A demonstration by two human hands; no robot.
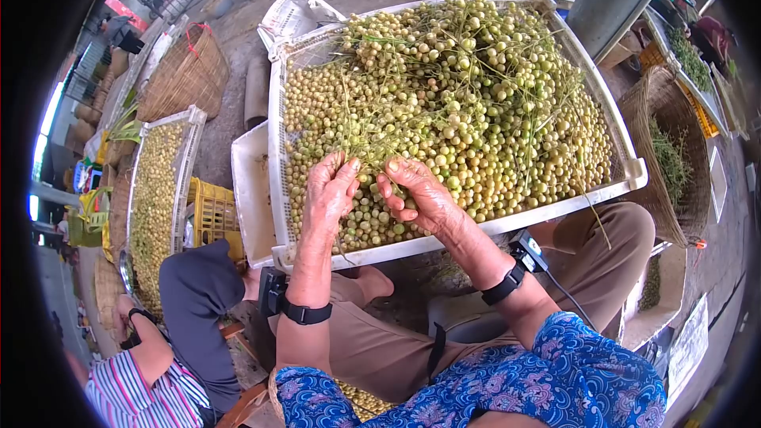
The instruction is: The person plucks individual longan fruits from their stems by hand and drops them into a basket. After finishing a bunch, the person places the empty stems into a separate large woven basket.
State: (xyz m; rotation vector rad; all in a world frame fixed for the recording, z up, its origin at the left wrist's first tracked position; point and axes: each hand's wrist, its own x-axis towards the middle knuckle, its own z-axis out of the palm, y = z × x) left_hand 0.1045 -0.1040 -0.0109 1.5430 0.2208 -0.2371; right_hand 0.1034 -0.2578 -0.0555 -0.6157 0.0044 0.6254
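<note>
A white plastic tray [279, 166] in front of me is heaped with small round yellow-green fruits [317, 99], many still on thin stems. Over its near side, my left hand [327, 192] is closed, thumb and fingers pinched at a sprig of thin green stems [366, 147]. Close by on the right, my right hand [418, 192] is closed too, with thumb against curled fingers on the same stems. Fingers partly hide what they grip. A bigger pile of stemmed fruit clusters [483, 55] covers the tray's far right.
At left, another person's arm [151, 349] is beside a second tray of fruits [154, 198]. Yellow crates [212, 210] and a woven basket [186, 71] stand nearby. To the right are a basket with green stems [670, 162] and a metal post [622, 4].
</note>
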